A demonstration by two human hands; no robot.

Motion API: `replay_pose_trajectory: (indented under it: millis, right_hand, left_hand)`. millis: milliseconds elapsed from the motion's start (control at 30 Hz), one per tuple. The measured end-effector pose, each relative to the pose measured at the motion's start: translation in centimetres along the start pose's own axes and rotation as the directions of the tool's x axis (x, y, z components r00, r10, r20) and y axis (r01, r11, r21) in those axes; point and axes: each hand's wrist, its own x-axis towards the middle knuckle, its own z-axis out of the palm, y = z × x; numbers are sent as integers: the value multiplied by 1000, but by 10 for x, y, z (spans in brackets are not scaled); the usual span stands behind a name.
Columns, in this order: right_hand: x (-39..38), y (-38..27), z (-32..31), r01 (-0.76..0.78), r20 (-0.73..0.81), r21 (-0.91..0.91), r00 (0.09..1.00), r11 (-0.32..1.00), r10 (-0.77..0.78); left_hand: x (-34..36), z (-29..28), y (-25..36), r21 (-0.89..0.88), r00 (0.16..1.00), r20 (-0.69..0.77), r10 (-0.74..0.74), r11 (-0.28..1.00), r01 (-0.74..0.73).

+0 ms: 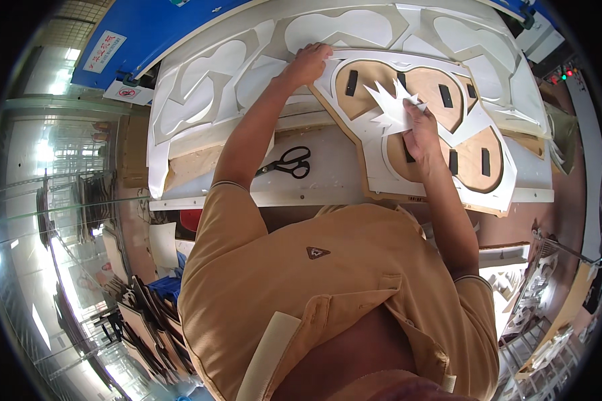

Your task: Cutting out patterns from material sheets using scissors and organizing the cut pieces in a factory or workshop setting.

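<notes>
Shirt (294,267): tan, filling the lower middle, closest to the camera; both arms stretch forward from it.
Right hand (419,130): thumb and fingers pinched together on jagged paper scraps (389,112), white and spiky, above the board's middle. A loose pinch could let a point slip out and drop onto the wood.
Left hand (312,63): at the board's far left corner, fingers bent; whether it clamps the edge or only rests there, I cannot tell. If it is only resting, a tug from the other hand could skid the board.
Board (429,81): wooden, right of centre, with curved outlines, black strips (446,96) and white paper around them. Its near corner seems to overhang the table (234,198), so pressing there might tip it.
Scissors (294,162): black, beside the left forearm; a careless elbow could sweep them.
</notes>
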Motion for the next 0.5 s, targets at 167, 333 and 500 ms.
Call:
replay_pose_trajectory:
  millis: [167,333,500]
  right_hand:
    - [-10,3,-4,-7,-41,6,999,1000,7]
    - [-2,1,-13,-5,-4,-12,1000,1000,5]
    - [1,8,-18,29,-14,-14,999,999,-29]
  left_hand:
    - [16,-33,33,-131,884,369,-286,926,354]
    - [18,-50,22,-179,835,510,-206,925,337]
    - [-4,-47,4,-231,919,393,17,970,80]
